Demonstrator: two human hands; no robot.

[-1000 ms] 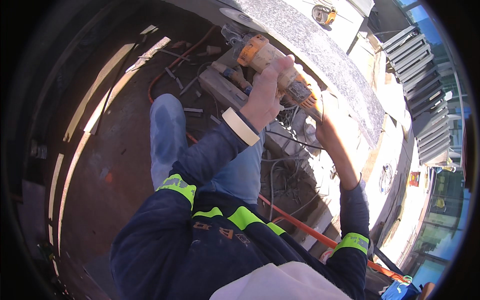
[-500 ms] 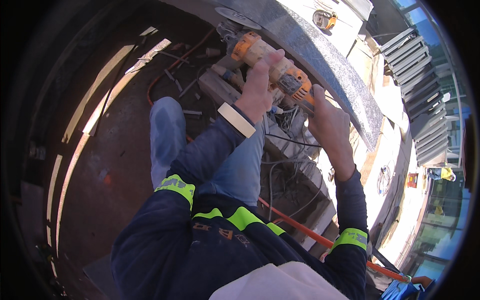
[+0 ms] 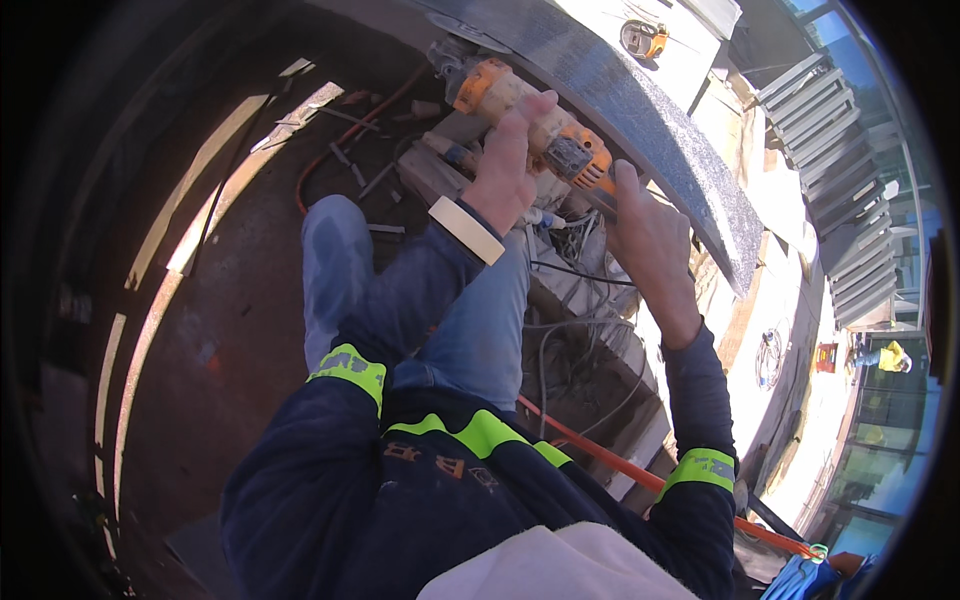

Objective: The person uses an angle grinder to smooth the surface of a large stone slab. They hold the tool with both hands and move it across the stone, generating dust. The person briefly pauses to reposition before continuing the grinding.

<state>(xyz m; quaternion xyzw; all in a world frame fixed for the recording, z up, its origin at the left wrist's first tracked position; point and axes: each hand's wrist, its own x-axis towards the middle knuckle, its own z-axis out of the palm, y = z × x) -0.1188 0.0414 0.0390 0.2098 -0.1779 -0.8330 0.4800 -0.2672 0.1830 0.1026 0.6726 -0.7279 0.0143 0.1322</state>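
A dusty orange angle grinder (image 3: 490,90) lies across the upper middle of the view, its head toward the upper left. My left hand (image 3: 507,165) is wrapped round the grinder's body. Around the rear handle is closed my right hand (image 3: 645,230). The disc (image 3: 462,32) at the grinder's head is at the underside edge of a long speckled grey stone slab (image 3: 655,120); whether it touches cannot be made out. Most fingertips of both hands are hidden behind the tool.
Below the grinder are rough blocks (image 3: 590,300), loose cables (image 3: 585,235) and offcuts. An orange strap or hose (image 3: 600,455) runs low right. A yellow tape measure (image 3: 642,40) lies beyond the slab. Stacked grey lengths (image 3: 830,170) and a distant person in yellow (image 3: 888,356) are at right.
Both hands and the grinder have shifted slightly left and upward in the view. The disc shows less clearly against the slab. My grip on the tool is the same.
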